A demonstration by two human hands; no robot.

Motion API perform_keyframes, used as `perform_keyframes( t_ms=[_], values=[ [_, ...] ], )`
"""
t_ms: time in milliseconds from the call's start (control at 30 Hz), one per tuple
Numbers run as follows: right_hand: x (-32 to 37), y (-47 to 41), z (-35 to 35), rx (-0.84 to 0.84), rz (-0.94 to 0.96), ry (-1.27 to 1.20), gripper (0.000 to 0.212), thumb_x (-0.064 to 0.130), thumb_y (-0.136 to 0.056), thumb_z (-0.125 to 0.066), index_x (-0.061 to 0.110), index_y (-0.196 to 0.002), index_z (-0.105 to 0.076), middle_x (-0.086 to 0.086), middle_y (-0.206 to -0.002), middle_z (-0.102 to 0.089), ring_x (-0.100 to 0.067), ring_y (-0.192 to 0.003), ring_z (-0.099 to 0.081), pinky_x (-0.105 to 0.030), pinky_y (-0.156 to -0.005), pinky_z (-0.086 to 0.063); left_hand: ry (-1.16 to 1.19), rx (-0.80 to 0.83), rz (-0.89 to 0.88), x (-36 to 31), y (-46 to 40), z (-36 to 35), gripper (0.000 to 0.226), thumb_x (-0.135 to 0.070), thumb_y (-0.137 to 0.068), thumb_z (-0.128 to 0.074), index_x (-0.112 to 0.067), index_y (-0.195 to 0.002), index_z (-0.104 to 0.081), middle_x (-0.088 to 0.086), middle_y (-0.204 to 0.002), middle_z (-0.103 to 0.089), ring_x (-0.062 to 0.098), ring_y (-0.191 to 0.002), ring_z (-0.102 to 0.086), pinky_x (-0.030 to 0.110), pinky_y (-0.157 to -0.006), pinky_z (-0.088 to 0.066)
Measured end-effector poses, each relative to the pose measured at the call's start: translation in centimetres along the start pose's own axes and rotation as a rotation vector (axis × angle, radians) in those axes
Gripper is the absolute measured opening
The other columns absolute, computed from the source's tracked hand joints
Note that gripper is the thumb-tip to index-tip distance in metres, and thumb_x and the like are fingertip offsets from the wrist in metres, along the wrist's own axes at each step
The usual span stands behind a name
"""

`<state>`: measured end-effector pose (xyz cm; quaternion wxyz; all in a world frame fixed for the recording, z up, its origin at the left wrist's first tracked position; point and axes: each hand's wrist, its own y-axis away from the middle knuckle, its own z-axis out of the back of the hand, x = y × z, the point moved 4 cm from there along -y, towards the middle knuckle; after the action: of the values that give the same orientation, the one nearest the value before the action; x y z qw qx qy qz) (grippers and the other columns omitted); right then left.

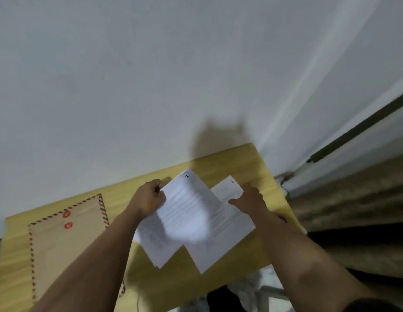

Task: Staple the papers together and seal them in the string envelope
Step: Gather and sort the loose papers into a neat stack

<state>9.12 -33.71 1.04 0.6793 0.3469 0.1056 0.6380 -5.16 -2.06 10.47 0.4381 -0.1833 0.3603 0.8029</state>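
Note:
My left hand [151,197] pinches the upper left edge of a printed white sheet [187,210] marked "1", lifted and blurred above other sheets [157,246]. Another white sheet [227,239] lies flat to the right. My right hand [250,199] rests on it with fingers spread. The brown string envelope [68,248] with two red discs and a striped border lies flat at the left of the yellow table [229,163]. I see no stapler.
A white wall rises right behind the table. To the right hangs a brownish curtain [358,199] under a dark rod. Crumpled light cloth [247,291] lies on the floor past the table's near edge.

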Motion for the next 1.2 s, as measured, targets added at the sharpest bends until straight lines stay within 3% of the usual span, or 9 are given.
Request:
perform_keyframes(
  t_ms=[100, 300, 467, 633, 733, 833, 967, 1067, 1200],
  values=[
    [-0.3, -2.0, -0.4, -0.047, -0.015, 0.155, 0.095, 0.063, -0.063, -0.085, 0.024, -0.138, -0.043, -0.008, -0.136, -0.048, -0.033, -0.127, -0.050, -0.050, -0.093, -0.051, 0.024, 0.016, 0.043, 0.3, -2.1, -1.2, 0.012, -0.018, -0.088, -0.051, -0.010, -0.088, -0.060, 0.014, -0.082, -0.070, 0.027, -0.071, -0.055, 0.034, -0.065, -0.041],
    [0.1, -3.5, -0.1, -0.061, 0.029, 0.136, 0.086, 0.053, -0.059, -0.093, 0.025, -0.126, -0.045, 0.000, -0.114, -0.064, -0.029, -0.111, -0.063, -0.039, -0.075, -0.047, 0.042, 0.050, 0.076, -0.7, -3.3, -1.6, 0.029, -0.031, -0.077, -0.043, -0.016, -0.090, -0.065, 0.007, -0.086, -0.073, 0.032, -0.084, -0.065, 0.036, -0.069, -0.047],
    [0.3, -3.3, -0.6, -0.020, 0.149, 0.061, 0.056, 0.028, -0.080, -0.084, 0.014, -0.127, -0.058, -0.006, -0.123, -0.062, -0.028, -0.110, -0.064, -0.035, -0.083, -0.052, 0.007, 0.050, 0.051, -1.3, -3.2, -1.6, 0.011, -0.017, -0.093, -0.054, -0.018, -0.088, -0.064, 0.006, -0.085, -0.074, 0.031, -0.085, -0.067, 0.045, -0.077, -0.054],
    [0.4, -1.7, 0.3, -0.060, 0.209, 0.044, 0.036, 0.019, -0.097, -0.059, 0.013, -0.132, -0.064, -0.006, -0.124, -0.066, -0.027, -0.115, -0.062, -0.035, -0.093, -0.049, -0.005, 0.012, -0.013, -0.8, -1.6, -0.9, 0.011, -0.016, -0.099, -0.056, -0.014, -0.091, -0.064, 0.005, -0.085, -0.073, 0.030, -0.084, -0.066, 0.038, -0.074, -0.051],
    [1.7, -0.1, 1.6, -0.071, 0.277, -0.040, 0.023, 0.019, -0.099, -0.052, 0.007, -0.107, -0.069, -0.006, -0.100, -0.067, -0.026, -0.094, -0.063, -0.034, -0.079, -0.049, -0.014, -0.012, -0.050, -0.7, 0.5, 0.4, 0.010, -0.017, -0.100, -0.057, -0.012, -0.093, -0.063, 0.007, -0.088, -0.071, 0.031, -0.087, -0.064, 0.039, -0.077, -0.050],
    [4.7, 3.5, 4.1, -0.100, 0.305, -0.117, 0.031, 0.028, -0.103, -0.053, 0.011, -0.078, -0.060, -0.003, -0.073, -0.058, -0.020, -0.068, -0.055, -0.031, -0.061, -0.041, -0.012, -0.055, -0.115, -0.8, 3.4, 2.5, 0.010, -0.016, -0.099, -0.057, -0.015, -0.090, -0.062, 0.000, -0.085, -0.069, 0.025, -0.082, -0.061, 0.038, -0.077, -0.048],
    [9.4, 9.8, 7.3, -0.106, 0.507, -0.250, 0.035, 0.020, -0.095, -0.062, 0.025, -0.061, -0.056, 0.001, -0.064, -0.050, -0.015, -0.062, -0.045, -0.033, -0.064, -0.033, 0.019, -0.165, -0.198, -1.0, 8.6, 6.3, 0.014, -0.014, -0.099, -0.058, -0.018, -0.085, -0.059, -0.007, -0.078, -0.064, 0.016, -0.074, -0.055, 0.032, -0.071, -0.043],
    [13.2, 16.1, 9.1, -0.074, 0.642, -0.364, 0.024, 0.013, -0.093, -0.061, 0.024, -0.089, -0.082, 0.004, -0.087, -0.078, -0.009, -0.080, -0.066, -0.029, -0.076, -0.051, 0.042, -0.261, -0.239, -0.8, 12.7, 9.3, 0.018, -0.017, -0.099, -0.058, -0.021, -0.081, -0.056, -0.007, -0.078, -0.064, 0.015, -0.073, -0.055, 0.032, -0.068, -0.042],
    [17.5, 24.0, 10.0, 0.077, 0.717, -0.478, 0.020, 0.018, -0.094, -0.062, 0.018, -0.097, -0.082, 0.001, -0.101, -0.080, -0.015, -0.091, -0.073, -0.030, -0.087, -0.055, 0.105, -0.367, -0.286, -0.6, 17.7, 13.1, 0.013, -0.024, -0.100, -0.058, -0.027, -0.089, -0.064, -0.010, -0.092, -0.070, 0.014, -0.077, -0.063, 0.031, -0.070, -0.045]
  ],
)
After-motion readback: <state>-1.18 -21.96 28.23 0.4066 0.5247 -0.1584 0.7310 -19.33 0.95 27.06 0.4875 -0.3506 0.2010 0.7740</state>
